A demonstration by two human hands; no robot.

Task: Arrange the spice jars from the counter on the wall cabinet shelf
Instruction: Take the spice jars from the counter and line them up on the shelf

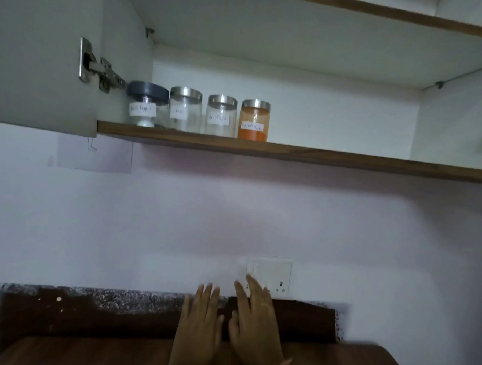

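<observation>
- Four jars [185,109] stood upright in a row at the left end of the shelf [347,160], near its front edge, close side by side; whether they touched I could not tell.
- From left: a grey-lidded one, two clear ones with steel lids, then the orange jar [254,121].
- Both hands were low, well below the row, which lay up and to the left of them.
- The left hand [199,319] was the nearer. Its fingers were straight and it held nothing.
- The right hand [255,322], just beside it, was likewise flat and empty, fingertips up against the wall by the socket [274,276].
- No jar showed on the visible part of the counter [85,352], so the placing looked done or nearly so.
- The shelf right of the orange jar was bare, the likely spot for any further jar.
- The open door [42,60] and its hinge [100,71] crowded the left end; nothing stood between hands and shelf.
</observation>
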